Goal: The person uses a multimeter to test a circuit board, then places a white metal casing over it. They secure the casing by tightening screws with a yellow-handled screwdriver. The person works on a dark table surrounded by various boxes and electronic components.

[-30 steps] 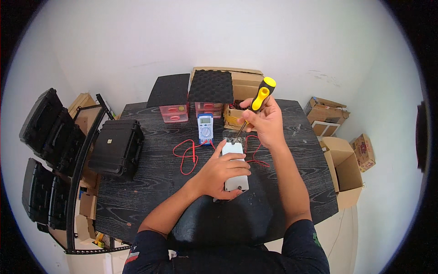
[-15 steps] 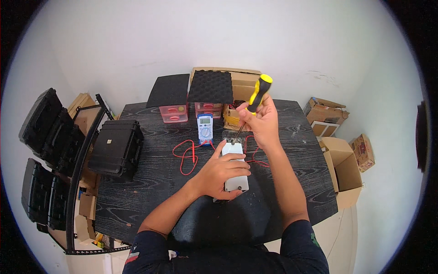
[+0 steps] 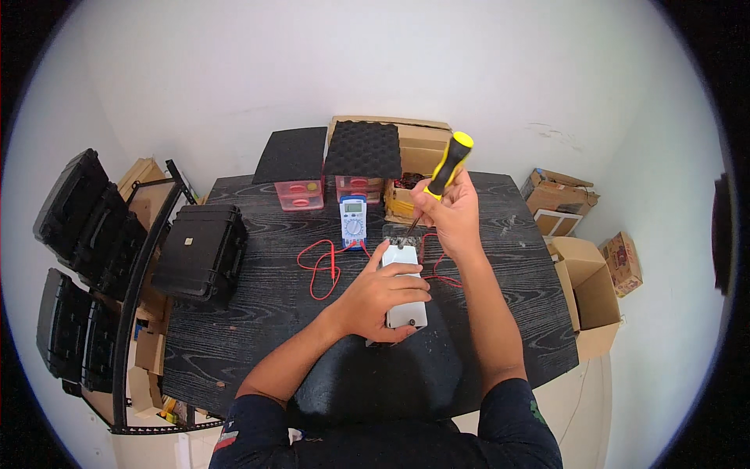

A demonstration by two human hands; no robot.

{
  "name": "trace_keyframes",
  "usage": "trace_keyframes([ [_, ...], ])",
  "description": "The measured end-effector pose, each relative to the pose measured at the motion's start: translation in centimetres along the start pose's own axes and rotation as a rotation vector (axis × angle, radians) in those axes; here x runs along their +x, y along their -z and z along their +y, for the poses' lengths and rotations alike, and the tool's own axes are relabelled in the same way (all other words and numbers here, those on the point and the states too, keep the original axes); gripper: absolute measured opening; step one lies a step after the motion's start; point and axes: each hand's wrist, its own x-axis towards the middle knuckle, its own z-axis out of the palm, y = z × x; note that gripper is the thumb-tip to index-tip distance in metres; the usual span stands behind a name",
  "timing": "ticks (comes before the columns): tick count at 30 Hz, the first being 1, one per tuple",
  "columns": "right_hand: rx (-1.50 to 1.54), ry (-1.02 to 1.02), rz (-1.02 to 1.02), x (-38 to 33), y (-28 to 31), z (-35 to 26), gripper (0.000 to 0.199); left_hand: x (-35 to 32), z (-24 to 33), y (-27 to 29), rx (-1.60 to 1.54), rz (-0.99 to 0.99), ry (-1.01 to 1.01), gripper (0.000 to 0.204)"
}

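Observation:
A white rectangular box-shaped device [image 3: 401, 315] lies lengthwise in front of me on the dark table. My left hand [image 3: 380, 293] wraps across it, thumb at the near end and fingers over the top. My right hand [image 3: 451, 209] is closed around a yellow-and-black screwdriver [image 3: 449, 166], held tilted with its handle up and to the right. The screwdriver's shaft slants down to the far end of the device. Whether its tip sits in a screw is too small to tell. A dark round spot shows at the device's near end.
Beyond the device stands a blue-and-white multimeter [image 3: 354, 221] with red leads [image 3: 333, 270] on the table. Pink drawer boxes [image 3: 301, 197] topped with black foam [image 3: 363, 148] are at the back. A black hard case [image 3: 199, 254] sits left; an open cardboard box [image 3: 586, 285] stands right of the table.
The screwdriver handle has tilted slightly further to the right, with my right hand turning a little. My left hand stays on the device.

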Motion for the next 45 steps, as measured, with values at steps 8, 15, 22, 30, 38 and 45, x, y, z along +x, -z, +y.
trace_keyframes([
  [8,0.182,-0.033,-0.028,0.1,0.1,-0.1,0.03,0.0,0.2,0.2,0.001,0.003,-0.004,0.046],
  [15,0.061,0.122,0.032,-0.4,-0.3,0.7,0.039,0.0,0.2,0.2,0.007,-0.005,-0.004,0.046],
  [22,0.093,-0.02,0.053,-0.7,-0.3,-0.9,0.032,-0.1,0.0,0.0,0.008,-0.007,-0.007,0.048],
  [30,0.14,-0.034,-0.025,-0.2,0.1,-0.8,0.032,0.0,0.1,0.2,0.016,-0.001,-0.009,0.047],
  [38,-0.082,-0.051,-0.024,0.0,0.6,-0.9,0.038,0.0,0.1,0.2,0.02,-0.006,-0.013,0.047],
  [45,0.137,-0.145,-0.117,0.0,1.3,-1.5,0.041,-0.2,-0.1,0.0,0.014,-0.003,-0.011,0.048],
])
